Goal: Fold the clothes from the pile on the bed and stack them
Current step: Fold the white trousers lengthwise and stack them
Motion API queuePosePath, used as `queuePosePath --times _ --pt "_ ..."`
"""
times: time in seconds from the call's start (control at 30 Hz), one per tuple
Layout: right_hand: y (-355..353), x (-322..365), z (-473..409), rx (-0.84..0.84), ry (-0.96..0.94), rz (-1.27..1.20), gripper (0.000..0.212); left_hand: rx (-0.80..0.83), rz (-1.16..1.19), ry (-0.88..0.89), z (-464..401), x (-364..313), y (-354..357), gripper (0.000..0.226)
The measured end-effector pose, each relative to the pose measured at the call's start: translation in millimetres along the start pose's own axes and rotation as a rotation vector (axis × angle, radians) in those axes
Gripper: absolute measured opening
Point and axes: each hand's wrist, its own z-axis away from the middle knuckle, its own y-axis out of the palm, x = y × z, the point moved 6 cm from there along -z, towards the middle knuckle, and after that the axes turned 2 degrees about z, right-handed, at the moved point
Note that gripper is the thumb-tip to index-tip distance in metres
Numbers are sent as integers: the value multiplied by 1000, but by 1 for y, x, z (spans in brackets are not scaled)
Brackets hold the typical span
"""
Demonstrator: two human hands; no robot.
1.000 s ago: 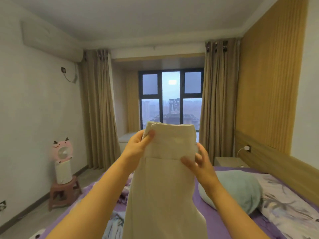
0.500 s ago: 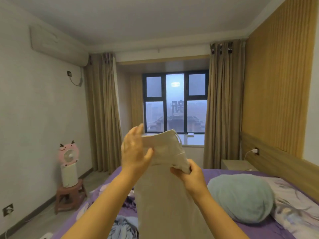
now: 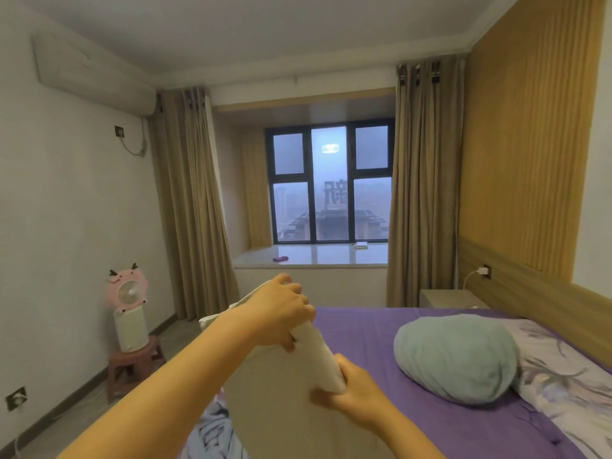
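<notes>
Cream garment (image 3: 284,392), gripped by left hand (image 3: 281,313), right hand (image 3: 351,389)

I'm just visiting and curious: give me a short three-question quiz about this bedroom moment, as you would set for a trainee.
1. True or false: both hands grip the cream garment.
2. Which hand is higher in the head view? A) left hand B) right hand
3. Fill in: the light green pillow lies on the ____ bed sheet.

Key
1. True: each hand's fingers curl round the cloth.
2. A: the left hand holds the upper edge, the right hand pinches lower down.
3. Purple.
</notes>
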Motion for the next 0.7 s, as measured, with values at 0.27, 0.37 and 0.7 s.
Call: queuePosePath --times 0.27,0.37,0.7 --pt "9 10 -1 1 -80 0 22 230 139 42 -2 -38 45 74" --pt "6 17 0 12 -115 2 19 282 527 -100 3 -33 66 38" --pt "2 -69 35 157 103 38 14 258 408 -131 2 -5 48 41"
